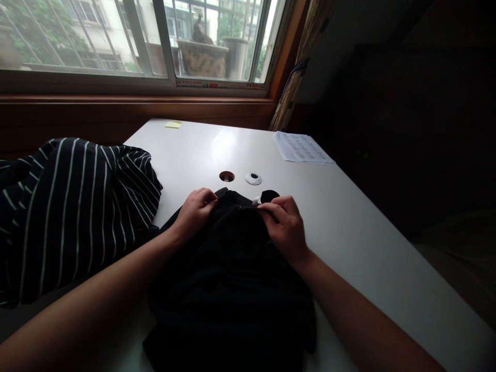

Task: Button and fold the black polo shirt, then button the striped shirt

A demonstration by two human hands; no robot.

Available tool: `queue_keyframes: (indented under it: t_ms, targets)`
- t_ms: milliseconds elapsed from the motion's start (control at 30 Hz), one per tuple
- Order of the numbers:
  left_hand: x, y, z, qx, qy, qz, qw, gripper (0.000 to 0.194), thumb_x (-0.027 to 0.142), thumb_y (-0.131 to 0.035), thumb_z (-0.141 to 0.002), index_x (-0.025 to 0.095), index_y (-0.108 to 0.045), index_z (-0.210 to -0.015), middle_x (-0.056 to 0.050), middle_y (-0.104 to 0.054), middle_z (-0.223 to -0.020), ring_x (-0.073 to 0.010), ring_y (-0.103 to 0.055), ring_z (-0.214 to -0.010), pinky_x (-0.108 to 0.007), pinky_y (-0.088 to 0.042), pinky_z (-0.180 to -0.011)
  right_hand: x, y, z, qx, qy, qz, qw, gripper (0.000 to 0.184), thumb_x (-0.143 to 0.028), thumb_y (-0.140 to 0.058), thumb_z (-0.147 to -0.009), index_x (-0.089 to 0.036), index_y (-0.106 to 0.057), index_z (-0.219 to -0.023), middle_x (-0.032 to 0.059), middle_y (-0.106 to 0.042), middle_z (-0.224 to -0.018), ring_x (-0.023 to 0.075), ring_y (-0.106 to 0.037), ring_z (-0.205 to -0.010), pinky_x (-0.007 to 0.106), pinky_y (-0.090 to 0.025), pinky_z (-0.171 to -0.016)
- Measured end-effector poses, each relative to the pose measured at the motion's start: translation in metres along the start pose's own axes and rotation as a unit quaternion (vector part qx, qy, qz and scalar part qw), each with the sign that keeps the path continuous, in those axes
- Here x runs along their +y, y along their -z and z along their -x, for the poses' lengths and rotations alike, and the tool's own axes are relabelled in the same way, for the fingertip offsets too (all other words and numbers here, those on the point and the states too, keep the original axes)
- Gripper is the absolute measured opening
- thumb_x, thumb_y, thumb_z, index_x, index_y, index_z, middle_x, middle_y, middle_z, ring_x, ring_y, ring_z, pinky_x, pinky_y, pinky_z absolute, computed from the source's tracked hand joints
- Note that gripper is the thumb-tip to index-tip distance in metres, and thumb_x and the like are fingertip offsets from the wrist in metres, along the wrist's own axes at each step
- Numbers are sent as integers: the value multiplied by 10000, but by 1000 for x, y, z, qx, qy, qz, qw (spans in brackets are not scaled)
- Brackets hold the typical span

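Note:
A black garment (236, 268) lies on the white table in front of me, its far edge gathered between my hands. My left hand (196, 209) pinches that edge on the left side. On the right, my right hand (284, 222) grips the same edge between thumb and fingers. A small white tag (256, 200) and a round black piece (269, 196) show just beyond my right fingers; I cannot tell whether the black piece belongs to the garment. The garment is too dark to make out its exact kind.
Dark cloth with white stripes (77, 196) is heaped at the left. Past the garment, the white table (349, 232) has a round cable hole (227, 176) and a white ring-shaped cover (253, 179). Printed papers (302, 148) and a yellow sticky note (173, 124) lie near the window (217, 46).

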State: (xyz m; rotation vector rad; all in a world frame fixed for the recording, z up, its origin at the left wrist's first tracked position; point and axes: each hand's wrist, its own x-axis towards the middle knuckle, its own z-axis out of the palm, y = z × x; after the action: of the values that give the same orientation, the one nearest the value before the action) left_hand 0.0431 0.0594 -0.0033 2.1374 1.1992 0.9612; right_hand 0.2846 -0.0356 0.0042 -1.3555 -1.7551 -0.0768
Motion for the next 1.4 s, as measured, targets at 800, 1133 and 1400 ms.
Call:
queue_keyframes:
  t_ms: [800, 1133, 1400]
  targets:
    - [5, -1, 3, 30, -91, -24, 995, 108, 178, -543, -899, 209, -624, -964, -51, -602, -986, -219, -566, -945, -388, -490, -873, -3, 3, 3, 36, 92, 26, 995, 200, -136, -654, -879, -255, -679, -1039, 36, -544, -940, 177, -581, -826, 333, -546, -719]
    - [23, -2, 20, 2, -316, -115, 942, 462, 139, -554, -914, 295, -557, -1349, -57, -494, -1438, -285, -411, -1303, -491, -390, -1106, -4, 4, 3, 51, 93, 41, 994, 200, -137, -662, -880, -253, -674, -1042, 37, -534, -949, 176, -576, -835, 329, -540, -730]
    - [18, -4, 15, -53, -314, -150, 936, 263, 238, -557, -965, 285, -657, -1203, -25, -700, -1128, -251, -506, -1167, -418, -437, -996, -5, 4, 4, 52, 96, 36, 993, 218, -135, -667, -873, -261, -675, -1051, 34, -536, -960, 173, -578, -838, 324, -539, -730]
